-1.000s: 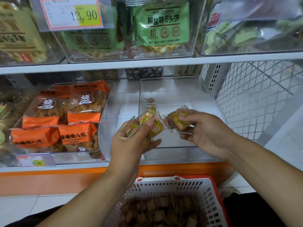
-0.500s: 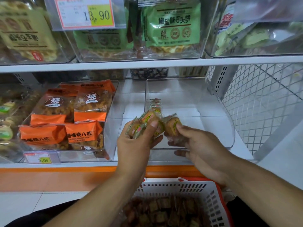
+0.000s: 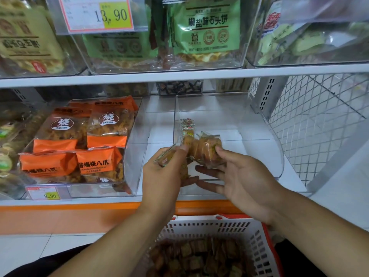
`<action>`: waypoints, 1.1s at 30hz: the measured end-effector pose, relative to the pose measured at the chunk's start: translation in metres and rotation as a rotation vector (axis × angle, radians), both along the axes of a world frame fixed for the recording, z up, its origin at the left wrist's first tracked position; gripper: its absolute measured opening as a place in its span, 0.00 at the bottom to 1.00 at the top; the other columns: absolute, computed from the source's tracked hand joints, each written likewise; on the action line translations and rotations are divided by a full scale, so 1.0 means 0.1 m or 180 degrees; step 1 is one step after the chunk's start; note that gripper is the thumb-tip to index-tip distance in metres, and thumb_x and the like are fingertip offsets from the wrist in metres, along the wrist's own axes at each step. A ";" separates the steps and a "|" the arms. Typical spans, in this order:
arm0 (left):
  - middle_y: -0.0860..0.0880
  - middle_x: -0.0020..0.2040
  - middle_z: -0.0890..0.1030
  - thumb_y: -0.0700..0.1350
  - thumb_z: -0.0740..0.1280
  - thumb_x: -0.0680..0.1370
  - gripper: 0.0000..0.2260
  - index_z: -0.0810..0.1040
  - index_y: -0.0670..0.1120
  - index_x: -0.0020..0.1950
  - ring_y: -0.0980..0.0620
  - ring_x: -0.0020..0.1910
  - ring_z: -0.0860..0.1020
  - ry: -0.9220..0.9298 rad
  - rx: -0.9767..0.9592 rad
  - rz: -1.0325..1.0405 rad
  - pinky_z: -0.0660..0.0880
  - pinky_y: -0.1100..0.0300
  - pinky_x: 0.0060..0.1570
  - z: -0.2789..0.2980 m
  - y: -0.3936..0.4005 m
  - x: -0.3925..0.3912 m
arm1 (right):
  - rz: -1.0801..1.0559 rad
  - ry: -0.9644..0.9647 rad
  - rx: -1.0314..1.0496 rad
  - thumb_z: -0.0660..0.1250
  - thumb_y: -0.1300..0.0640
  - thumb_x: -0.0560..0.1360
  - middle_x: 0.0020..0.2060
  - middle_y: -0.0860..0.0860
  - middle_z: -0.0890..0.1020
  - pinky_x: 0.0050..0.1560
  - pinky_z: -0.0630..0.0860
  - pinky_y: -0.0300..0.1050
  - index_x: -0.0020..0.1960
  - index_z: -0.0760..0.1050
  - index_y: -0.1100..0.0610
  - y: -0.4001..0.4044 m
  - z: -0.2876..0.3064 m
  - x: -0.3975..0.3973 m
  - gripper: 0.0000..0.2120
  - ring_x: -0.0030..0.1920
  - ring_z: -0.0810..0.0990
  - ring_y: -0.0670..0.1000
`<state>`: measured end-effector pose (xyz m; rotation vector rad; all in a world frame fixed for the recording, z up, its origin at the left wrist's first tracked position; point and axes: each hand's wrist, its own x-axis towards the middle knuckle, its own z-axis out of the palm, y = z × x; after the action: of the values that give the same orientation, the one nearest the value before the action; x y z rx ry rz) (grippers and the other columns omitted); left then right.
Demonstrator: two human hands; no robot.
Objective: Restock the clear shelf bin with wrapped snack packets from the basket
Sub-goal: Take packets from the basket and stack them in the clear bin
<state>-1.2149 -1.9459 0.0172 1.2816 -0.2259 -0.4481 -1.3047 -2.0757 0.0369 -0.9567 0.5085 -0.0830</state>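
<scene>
1. Clear plastic bin (image 3: pixel 259 124) on lower shelf (image 3: pixel 119 198), open at front, holding a short row of packets (image 3: pixel 186 127) standing against its left wall; rest of floor bare.
2. Left hand (image 3: pixel 163 176): fingers curled round a bunch of wrapped packets (image 3: pixel 166 156), raised at bin mouth.
3. Right hand (image 3: pixel 241 176): thumb and forefinger pinching more packets (image 3: pixel 205 149), remaining fingers spread loose beneath; both bunches touching.
4. White basket (image 3: pixel 235 226) with red rim, directly below hands, well stocked with brown wrapped packets (image 3: pixel 199 256).
5. Orange bags (image 3: pixel 99 162) in neighbouring bin to left; green bags (image 3: pixel 205 29) on shelf above.
6. Step in hand, by judgement: gathering or squaring packets before placing.
7. Next move calls for: reaching deeper into bin, setting packets beside existing row, releasing without toppling it.
</scene>
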 end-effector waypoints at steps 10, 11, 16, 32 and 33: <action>0.44 0.50 0.87 0.45 0.74 0.78 0.08 0.85 0.47 0.56 0.48 0.49 0.87 -0.0039 0.0306 -0.0543 0.80 0.55 0.32 -0.02 0.05 0.06 | -0.0539 -0.0311 0.0370 0.61 0.58 0.83 0.61 0.66 0.81 0.57 0.83 0.52 0.61 0.79 0.67 -0.11 0.04 0.01 0.15 0.61 0.82 0.61; 0.45 0.50 0.87 0.45 0.74 0.78 0.09 0.85 0.46 0.57 0.48 0.50 0.87 -0.0046 0.0250 -0.0453 0.81 0.54 0.33 -0.04 0.05 0.04 | -0.0643 -0.0342 0.0461 0.61 0.59 0.83 0.62 0.67 0.80 0.57 0.83 0.52 0.61 0.78 0.69 -0.10 0.04 0.02 0.15 0.60 0.83 0.61; 0.44 0.47 0.87 0.43 0.74 0.78 0.07 0.84 0.47 0.56 0.49 0.48 0.87 -0.0143 0.0111 -0.0135 0.83 0.52 0.35 -0.10 0.01 -0.04 | -0.0569 -0.0308 0.0476 0.61 0.56 0.83 0.62 0.66 0.80 0.56 0.83 0.53 0.60 0.81 0.66 -0.06 -0.02 0.03 0.16 0.59 0.84 0.60; 0.46 0.46 0.87 0.45 0.70 0.81 0.06 0.86 0.49 0.53 0.50 0.45 0.86 -0.0081 0.0532 -0.0293 0.82 0.53 0.34 -0.17 -0.01 -0.01 | 0.0855 0.0021 0.0669 0.70 0.68 0.71 0.64 0.65 0.79 0.68 0.75 0.51 0.64 0.79 0.68 -0.50 -0.06 0.14 0.21 0.59 0.83 0.59; 0.47 0.46 0.87 0.45 0.70 0.81 0.06 0.86 0.49 0.53 0.50 0.45 0.86 -0.0020 0.0532 -0.0297 0.82 0.53 0.34 -0.17 -0.01 -0.01 | 0.0933 0.0025 0.0678 0.70 0.69 0.70 0.62 0.65 0.80 0.67 0.75 0.50 0.64 0.80 0.67 -0.52 -0.08 0.16 0.21 0.59 0.83 0.59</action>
<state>-1.2163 -1.9474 0.0001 1.4401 -0.2585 -0.5518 -1.2882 -2.1279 0.0292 -0.8136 0.3713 0.2350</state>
